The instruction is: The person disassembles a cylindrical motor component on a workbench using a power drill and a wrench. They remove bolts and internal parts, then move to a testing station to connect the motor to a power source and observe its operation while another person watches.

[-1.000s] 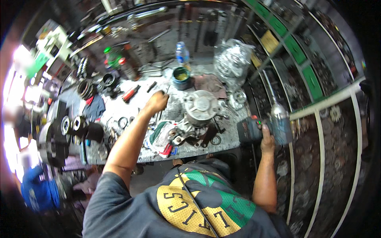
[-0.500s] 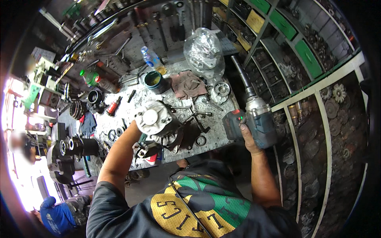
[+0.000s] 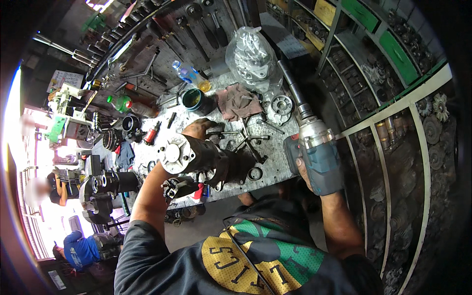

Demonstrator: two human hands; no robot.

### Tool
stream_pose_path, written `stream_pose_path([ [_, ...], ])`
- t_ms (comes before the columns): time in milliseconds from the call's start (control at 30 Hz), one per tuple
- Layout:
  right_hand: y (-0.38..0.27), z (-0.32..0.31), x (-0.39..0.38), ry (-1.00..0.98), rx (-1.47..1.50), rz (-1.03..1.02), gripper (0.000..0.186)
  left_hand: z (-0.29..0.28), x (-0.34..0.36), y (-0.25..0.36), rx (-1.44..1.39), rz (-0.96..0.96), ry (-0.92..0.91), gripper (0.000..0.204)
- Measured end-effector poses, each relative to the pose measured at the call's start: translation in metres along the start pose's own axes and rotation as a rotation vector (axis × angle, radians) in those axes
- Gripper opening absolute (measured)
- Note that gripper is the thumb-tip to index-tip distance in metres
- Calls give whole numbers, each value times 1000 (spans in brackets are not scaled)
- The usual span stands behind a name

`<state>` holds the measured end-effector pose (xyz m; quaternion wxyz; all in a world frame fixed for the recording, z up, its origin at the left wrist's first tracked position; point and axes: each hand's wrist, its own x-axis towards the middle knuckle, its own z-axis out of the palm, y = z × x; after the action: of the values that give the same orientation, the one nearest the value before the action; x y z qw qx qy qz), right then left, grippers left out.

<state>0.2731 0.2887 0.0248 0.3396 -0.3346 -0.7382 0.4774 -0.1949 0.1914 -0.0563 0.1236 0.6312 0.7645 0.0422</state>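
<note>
My left hand (image 3: 195, 129) reaches behind a silver cylindrical metal housing (image 3: 173, 155) on the bench, near a cross-shaped wrench (image 3: 246, 136); what its partly hidden fingers grip, if anything, is unclear. My right hand (image 3: 305, 173) is wrapped round the grip of a blue-grey cordless impact wrench (image 3: 319, 162), whose long dark socket extension (image 3: 290, 83) points away from me. A ring (image 3: 255, 173) lies between the housing and the wrench.
The worn bench (image 3: 268, 177) also bears a bagged metal part (image 3: 250, 59), a brown rag (image 3: 236, 102), a dark tub (image 3: 192, 99) and bottles (image 3: 184, 73). Shelves with green drawers (image 3: 398, 54) stand at right. At left are two other people (image 3: 86, 248) (image 3: 61, 189).
My left arm has moved under and behind the housing, which now sits further left in view as the view shifted. The impact wrench now points its extension forward, nearer the bench's right edge.
</note>
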Motion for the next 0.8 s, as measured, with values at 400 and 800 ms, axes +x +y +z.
stream_pose_path([
  [400,-143,-35,14,-74,-943,-701,54,-293,-16,198,170,1156,324,61],
  [800,-105,-74,-87,49,346,0,66,-173,-77,-78,439,44,118,22],
])
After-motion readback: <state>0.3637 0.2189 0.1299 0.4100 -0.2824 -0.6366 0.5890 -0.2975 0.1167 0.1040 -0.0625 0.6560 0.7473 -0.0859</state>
